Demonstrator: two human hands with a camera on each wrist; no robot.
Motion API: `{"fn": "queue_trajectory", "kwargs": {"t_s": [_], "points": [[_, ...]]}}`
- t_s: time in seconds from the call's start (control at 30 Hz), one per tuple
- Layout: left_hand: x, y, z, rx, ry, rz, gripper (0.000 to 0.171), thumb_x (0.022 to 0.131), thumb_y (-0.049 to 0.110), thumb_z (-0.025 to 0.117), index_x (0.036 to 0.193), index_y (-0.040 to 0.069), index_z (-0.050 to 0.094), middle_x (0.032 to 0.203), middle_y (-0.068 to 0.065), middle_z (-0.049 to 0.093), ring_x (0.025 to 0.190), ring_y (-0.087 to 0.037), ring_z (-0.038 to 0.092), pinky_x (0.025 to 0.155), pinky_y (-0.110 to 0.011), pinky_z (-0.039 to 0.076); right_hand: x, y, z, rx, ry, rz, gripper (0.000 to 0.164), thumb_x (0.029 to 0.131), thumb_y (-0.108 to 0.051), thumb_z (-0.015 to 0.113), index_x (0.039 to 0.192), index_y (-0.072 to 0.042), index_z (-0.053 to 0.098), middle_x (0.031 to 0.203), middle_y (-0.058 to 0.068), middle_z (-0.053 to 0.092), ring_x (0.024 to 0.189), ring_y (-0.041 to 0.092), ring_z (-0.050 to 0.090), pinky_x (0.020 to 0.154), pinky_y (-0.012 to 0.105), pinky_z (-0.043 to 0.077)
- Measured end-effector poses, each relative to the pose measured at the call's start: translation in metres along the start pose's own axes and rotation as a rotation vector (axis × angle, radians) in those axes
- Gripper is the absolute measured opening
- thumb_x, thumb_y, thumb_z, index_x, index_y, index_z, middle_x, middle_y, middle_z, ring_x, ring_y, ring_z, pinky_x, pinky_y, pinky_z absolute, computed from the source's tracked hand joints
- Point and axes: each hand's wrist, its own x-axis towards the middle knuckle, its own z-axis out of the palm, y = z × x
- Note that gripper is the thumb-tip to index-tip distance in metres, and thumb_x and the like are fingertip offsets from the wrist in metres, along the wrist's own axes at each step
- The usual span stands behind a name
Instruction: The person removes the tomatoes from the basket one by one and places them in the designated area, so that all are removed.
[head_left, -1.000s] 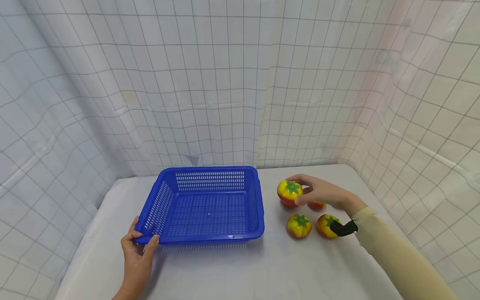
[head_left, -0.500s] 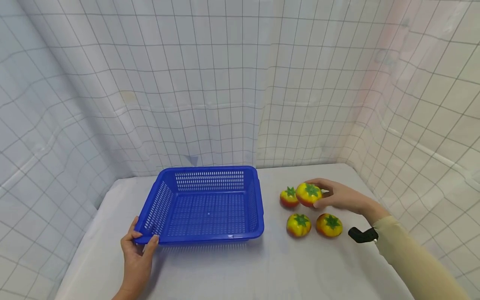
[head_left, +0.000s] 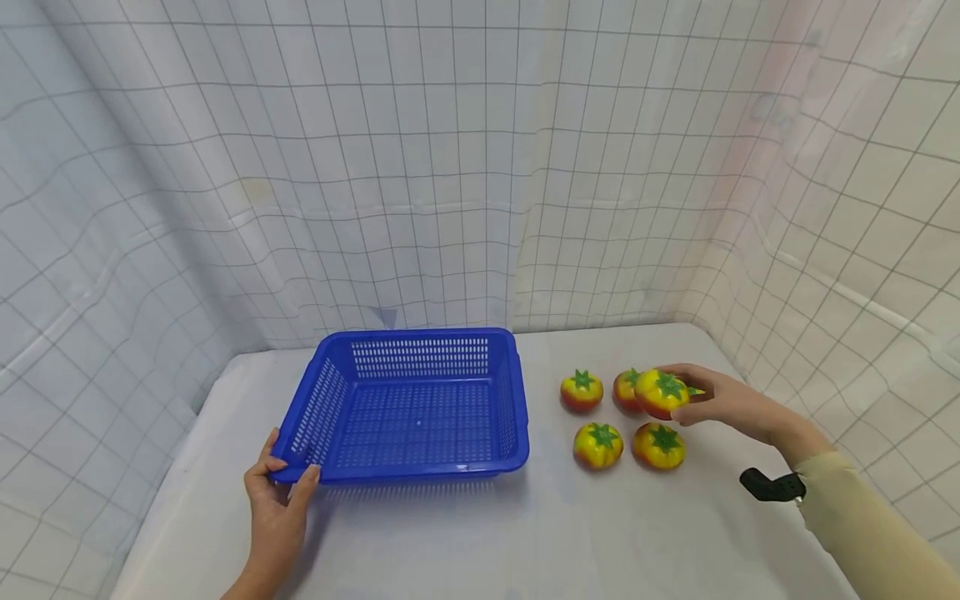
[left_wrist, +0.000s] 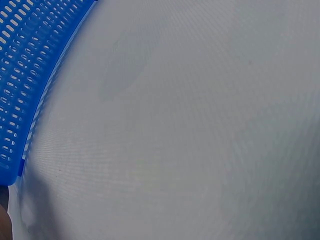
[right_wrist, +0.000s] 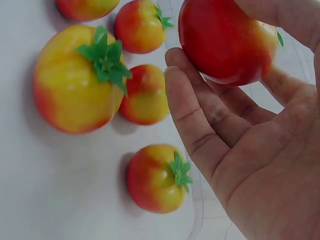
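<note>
My right hand (head_left: 723, 404) pinches a toy tomato (head_left: 662, 393) between thumb and fingers, held over the right part of the table. In the right wrist view the red underside of that toy tomato (right_wrist: 227, 42) shows against the fingers. Several more red-yellow toy tomatoes with green leaf tops stand below and around it, among them a front-left one (head_left: 597, 450), a front-right one (head_left: 659, 457) and a back-left one (head_left: 581, 393). Another is mostly hidden behind the right hand. My left hand (head_left: 276, 512) grips the near left corner of a blue plastic basket (head_left: 405, 477), thumb on the rim.
The perforated basket has nothing in it. It stands on a white-covered table (head_left: 555, 533), left of the toy tomatoes. White grid-patterned curtains (head_left: 465, 167) hang at the back and along both sides. A black strap (head_left: 772, 485) sticks out at the right wrist.
My right hand has moved to the right with the held toy tomato, from above the back-left one to past the back-middle one. My left hand and the basket have stayed in place.
</note>
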Motion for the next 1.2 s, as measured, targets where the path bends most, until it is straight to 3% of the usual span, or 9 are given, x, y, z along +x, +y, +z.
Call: {"fn": "queue_trajectory", "kwargs": {"t_s": [0.43, 0.6, 0.83, 0.93, 1.07, 1.2], "points": [[0.001, 0.001, 0.000, 0.027, -0.003, -0.032, 0.038, 0.104, 0.001, 0.056, 0.119, 0.016, 0.024, 0.168, 0.000, 0.010, 0.140, -0.023, 0.032, 0.094, -0.006, 0.040, -0.023, 0.021, -0.006, 0.011, 0.025, 0.049, 0.076, 0.094, -0.032, 0.070, 0.158, -0.015, 0.033, 0.164, 0.023, 0.024, 0.141, 0.053, 0.031, 0.103, 0.069, 0.039], [0.001, 0.000, 0.000, 0.035, -0.003, -0.029, 0.038, 0.104, 0.002, 0.055, 0.118, 0.017, 0.024, 0.168, -0.001, 0.009, 0.141, -0.023, 0.031, 0.095, -0.006, 0.040, -0.031, 0.028, -0.009, -0.019, 0.039, 0.082, 0.078, 0.095, -0.034, 0.069, 0.159, -0.012, 0.030, 0.163, 0.025, 0.023, 0.135, 0.052, 0.040, 0.102, 0.067, 0.042], [0.001, 0.002, 0.001, 0.019, 0.002, -0.017, 0.037, 0.104, 0.000, 0.055, 0.117, 0.015, 0.024, 0.168, 0.000, 0.010, 0.141, -0.021, 0.032, 0.095, -0.006, 0.040, -0.038, 0.039, -0.011, 0.002, 0.048, 0.103, 0.080, 0.094, -0.034, 0.070, 0.158, -0.009, 0.029, 0.163, 0.032, 0.017, 0.144, 0.054, 0.024, 0.104, 0.068, 0.039], [0.001, 0.004, 0.001, 0.019, 0.002, -0.023, 0.037, 0.104, 0.000, 0.055, 0.118, 0.016, 0.024, 0.168, 0.001, 0.010, 0.141, -0.021, 0.031, 0.095, -0.005, 0.039, -0.039, 0.044, -0.011, 0.018, 0.045, 0.118, 0.082, 0.094, -0.034, 0.070, 0.158, -0.007, 0.028, 0.163, 0.033, 0.015, 0.144, 0.054, 0.023, 0.105, 0.067, 0.040], [0.000, 0.003, 0.001, 0.023, -0.006, -0.023, 0.037, 0.104, 0.001, 0.054, 0.118, 0.016, 0.023, 0.168, -0.001, 0.009, 0.140, -0.021, 0.031, 0.095, -0.006, 0.040, -0.041, 0.051, -0.011, 0.038, 0.041, 0.125, 0.083, 0.094, -0.032, 0.069, 0.158, -0.004, 0.025, 0.162, 0.035, 0.015, 0.141, 0.054, 0.028, 0.104, 0.060, 0.044], [0.000, 0.002, 0.000, 0.026, -0.009, -0.025, 0.037, 0.104, 0.001, 0.054, 0.117, 0.016, 0.023, 0.168, -0.001, 0.009, 0.140, -0.022, 0.032, 0.095, -0.007, 0.040, -0.043, 0.061, -0.012, 0.071, 0.035, 0.137, 0.082, 0.095, -0.028, 0.070, 0.158, -0.003, 0.024, 0.161, 0.036, 0.016, 0.136, 0.047, 0.040, 0.097, 0.042, 0.050]]}}
